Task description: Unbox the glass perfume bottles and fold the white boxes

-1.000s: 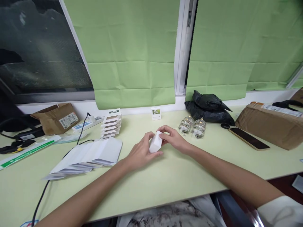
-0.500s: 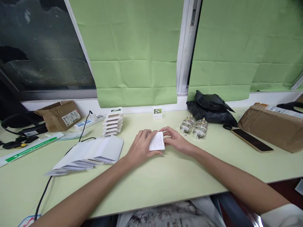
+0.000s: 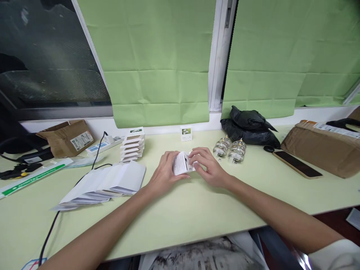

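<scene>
A small white carton (image 3: 180, 164) printed with lines of text is held over the middle of the table. Wrapped around its left side is my left hand (image 3: 164, 171), thumb along the bottom edge. My right hand (image 3: 207, 167) has its bent fingers on the carton's right end, where a dark opening and a flap show. Those fingers partly cover that end, so what they pinch is hard to make out. Behind, a similar white box (image 3: 186, 133) with a green picture stands upright by the wall.
Left lie a fanned stack of flat white cartons (image 3: 104, 183) and a row of white boxes (image 3: 132, 146). Glass jars (image 3: 237, 151) stand right, before black plastic bags (image 3: 250, 129). Farther right are a phone (image 3: 297, 164) and a brown parcel (image 3: 320, 150). A black cable (image 3: 50, 232) crosses the left side.
The carton has turned, so its right end with the dark opening now faces more toward me. My right fingers have moved over that end. The view has shifted slightly.
</scene>
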Available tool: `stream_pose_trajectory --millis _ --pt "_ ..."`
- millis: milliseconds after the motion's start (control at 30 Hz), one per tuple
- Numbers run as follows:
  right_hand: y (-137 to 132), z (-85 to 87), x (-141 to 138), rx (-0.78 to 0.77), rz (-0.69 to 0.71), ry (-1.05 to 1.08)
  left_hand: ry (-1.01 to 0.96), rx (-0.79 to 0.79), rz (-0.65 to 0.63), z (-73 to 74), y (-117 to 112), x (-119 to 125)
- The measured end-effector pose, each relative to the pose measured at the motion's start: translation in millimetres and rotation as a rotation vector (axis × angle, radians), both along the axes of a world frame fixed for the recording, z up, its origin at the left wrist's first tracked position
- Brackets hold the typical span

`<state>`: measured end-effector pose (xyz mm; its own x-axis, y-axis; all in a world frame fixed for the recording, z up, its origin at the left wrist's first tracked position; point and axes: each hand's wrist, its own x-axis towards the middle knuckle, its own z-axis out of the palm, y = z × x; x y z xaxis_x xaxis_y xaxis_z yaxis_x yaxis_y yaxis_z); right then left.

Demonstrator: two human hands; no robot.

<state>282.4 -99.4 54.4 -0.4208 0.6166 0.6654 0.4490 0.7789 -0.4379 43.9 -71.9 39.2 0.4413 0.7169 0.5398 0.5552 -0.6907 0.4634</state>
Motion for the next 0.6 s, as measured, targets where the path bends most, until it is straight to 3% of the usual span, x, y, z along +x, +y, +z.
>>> stream_pose_trajectory --millis 167,300,433,600 --pt "4.0 -1.5 0.2 -0.107 0.04 0.008 0.035 0.058 0.065 -0.9 4.1 -2.8" --pt "8.3 -9.3 -3.6 -0.311 -0.02 0.12 0.126 0.131 0.098 -3.6 5.2 -2.8" --pt "14.4 -18.8 -7.3 -0.493 0.034 0.293 0.214 0.238 0.102 -4.0 4.4 -0.9" --pt "22.5 -26.0 -7.0 -0.54 0.05 0.338 0.255 0.29 0.106 -1.5 2.7 1.0"
